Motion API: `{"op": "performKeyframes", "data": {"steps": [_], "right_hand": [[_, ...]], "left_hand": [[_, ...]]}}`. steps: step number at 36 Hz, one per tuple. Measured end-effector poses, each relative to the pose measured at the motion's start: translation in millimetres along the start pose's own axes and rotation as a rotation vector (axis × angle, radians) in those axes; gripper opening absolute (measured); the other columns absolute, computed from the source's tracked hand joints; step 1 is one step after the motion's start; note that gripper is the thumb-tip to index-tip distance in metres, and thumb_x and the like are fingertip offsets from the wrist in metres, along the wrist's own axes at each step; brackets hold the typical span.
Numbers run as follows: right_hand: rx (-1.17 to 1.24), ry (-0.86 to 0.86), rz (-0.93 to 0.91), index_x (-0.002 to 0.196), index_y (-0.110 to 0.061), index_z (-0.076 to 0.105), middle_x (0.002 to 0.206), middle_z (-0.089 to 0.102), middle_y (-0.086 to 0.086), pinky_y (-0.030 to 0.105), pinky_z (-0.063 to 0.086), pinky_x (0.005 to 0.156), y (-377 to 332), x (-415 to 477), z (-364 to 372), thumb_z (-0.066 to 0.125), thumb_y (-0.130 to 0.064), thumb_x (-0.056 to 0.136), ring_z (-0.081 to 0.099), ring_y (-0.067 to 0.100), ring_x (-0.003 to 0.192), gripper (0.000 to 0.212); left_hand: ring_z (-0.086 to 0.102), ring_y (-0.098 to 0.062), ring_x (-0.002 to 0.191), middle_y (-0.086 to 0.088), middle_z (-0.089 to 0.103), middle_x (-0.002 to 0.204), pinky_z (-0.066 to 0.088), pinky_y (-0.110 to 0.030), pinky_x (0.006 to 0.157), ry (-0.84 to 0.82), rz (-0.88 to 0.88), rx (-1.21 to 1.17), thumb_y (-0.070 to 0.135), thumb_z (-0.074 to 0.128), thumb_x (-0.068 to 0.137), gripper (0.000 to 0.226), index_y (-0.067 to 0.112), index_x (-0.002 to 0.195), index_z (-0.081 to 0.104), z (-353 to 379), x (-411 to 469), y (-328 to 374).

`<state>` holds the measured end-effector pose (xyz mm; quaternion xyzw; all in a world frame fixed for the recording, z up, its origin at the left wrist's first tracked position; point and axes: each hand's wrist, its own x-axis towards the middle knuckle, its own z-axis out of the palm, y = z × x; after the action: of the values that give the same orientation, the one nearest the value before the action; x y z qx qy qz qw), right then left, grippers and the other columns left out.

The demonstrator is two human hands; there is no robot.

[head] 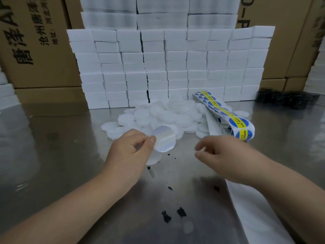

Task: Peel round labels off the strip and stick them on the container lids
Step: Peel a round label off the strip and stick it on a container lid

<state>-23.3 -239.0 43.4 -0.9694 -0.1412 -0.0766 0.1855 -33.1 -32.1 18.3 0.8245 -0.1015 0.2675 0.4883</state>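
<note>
While the left hand [130, 147] pinched a round label [164, 140] just in front of the lid pile [168, 113], the right hand [216, 152] was too blurred to tell its grip, and the label strip [226, 117] lay on that pile's right side.

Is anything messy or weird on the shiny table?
Yes. Little black scraps lie scattered on the metal table between the arms, odd among so much white; what they are is unclear. The lids lie in a loose heap.
</note>
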Motion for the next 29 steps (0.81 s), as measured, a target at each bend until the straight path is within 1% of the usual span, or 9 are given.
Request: {"op": "performKeyframes", "data": {"steps": [4,10,15,18,20,22,25,27,29], "right_hand": [[0.033,-0.121,-0.100,0.090,-0.039,0.059,0.077,0.054,-0.022,0.020,0.041,0.071,-6.8,-0.8,9.2,0.049,-0.043,0.086,0.050,-0.003,0.075,0.012],[-0.260,-0.026,0.105,0.086,-0.024,0.061,0.091,0.061,-0.003,0.025,0.036,0.060,9.7,4.2,-4.2,0.040,-0.043,0.090,0.056,0.018,0.085,0.029],[0.150,0.081,-0.150,0.077,-0.046,0.045,0.082,0.058,-0.023,0.020,0.043,0.068,0.4,-0.6,1.3,0.051,-0.046,0.074,0.054,-0.004,0.076,0.006],[0.329,0.180,-0.320,0.090,-0.057,0.036,0.086,0.053,-0.026,0.021,0.045,0.067,-7.5,-2.5,11.5,0.055,-0.042,0.069,0.052,-0.002,0.075,0.032],[0.362,0.271,-0.395,0.096,-0.059,0.036,0.082,0.051,-0.023,0.024,0.045,0.068,-8.9,-3.4,14.5,0.059,-0.040,0.073,0.052,0.004,0.076,0.038],[0.373,0.362,-0.460,0.096,-0.057,0.041,0.080,0.049,-0.021,0.021,0.044,0.065,-7.7,-3.6,15.4,0.061,-0.036,0.076,0.051,0.006,0.074,0.035],[0.353,0.413,-0.489,0.090,-0.046,0.059,0.080,0.049,-0.022,0.012,0.040,0.059,-7.0,-3.2,15.2,0.060,-0.028,0.073,0.051,0.000,0.072,0.025],[0.342,0.426,-0.460,0.097,-0.042,0.055,0.082,0.048,-0.024,0.009,0.037,0.059,-6.8,-2.8,15.4,0.060,-0.029,0.072,0.050,-0.005,0.075,0.028],[0.356,0.452,-0.450,0.089,-0.039,0.060,0.081,0.047,-0.022,0.011,0.038,0.062,-8.0,-3.2,15.7,0.061,-0.028,0.072,0.049,-0.007,0.077,0.021]], "left_hand": [[0.045,0.001,0.059,0.003,0.056,0.070,0.034,-0.005,0.055,-0.013,-0.089,-0.123,0.020,0.055,0.089,0.031,-0.003,0.070,0.061,1.6,2.8,-1.0],[0.052,-0.005,0.065,0.007,0.061,0.070,0.040,-0.022,0.067,-0.025,-0.256,-0.287,0.029,0.056,0.088,0.030,0.006,0.071,0.066,3.9,5.0,-0.7],[0.063,-0.010,0.073,0.009,0.071,0.075,0.044,-0.027,0.071,-0.135,-0.366,-0.394,0.030,0.056,0.087,0.026,0.021,0.069,0.072,7.9,2.0,3.4],[0.067,-0.022,0.089,0.001,0.073,0.087,0.047,-0.037,0.080,-0.182,-0.406,-0.418,0.028,0.056,0.087,0.023,0.024,0.074,0.075,10.7,-1.0,7.3],[0.066,-0.030,0.092,-0.007,0.073,0.090,0.047,-0.039,0.082,-0.230,-0.415,-0.424,0.027,0.055,0.087,0.024,0.015,0.078,0.074,11.2,-3.6,10.6],[0.066,-0.030,0.085,-0.009,0.072,0.088,0.048,-0.036,0.077,-0.276,-0.403,-0.413,0.027,0.055,0.087,0.026,0.008,0.078,0.072,12.4,-6.2,11.9],[0.064,-0.019,0.070,-0.004,0.071,0.074,0.046,-0.028,0.064,-0.308,-0.395,-0.416,0.028,0.056,0.086,0.029,0.018,0.065,0.072,13.5,-7.9,12.6],[0.063,-0.013,0.062,0.002,0.068,0.066,0.046,-0.024,0.056,-0.310,-0.395,-0.412,0.029,0.056,0.086,0.034,0.024,0.057,0.071,13.4,-8.3,13.4],[0.062,-0.013,0.059,0.004,0.067,0.062,0.046,-0.021,0.052,-0.308,-0.396,-0.409,0.032,0.056,0.085,0.035,0.024,0.054,0.070,13.0,-8.6,14.5]]}}
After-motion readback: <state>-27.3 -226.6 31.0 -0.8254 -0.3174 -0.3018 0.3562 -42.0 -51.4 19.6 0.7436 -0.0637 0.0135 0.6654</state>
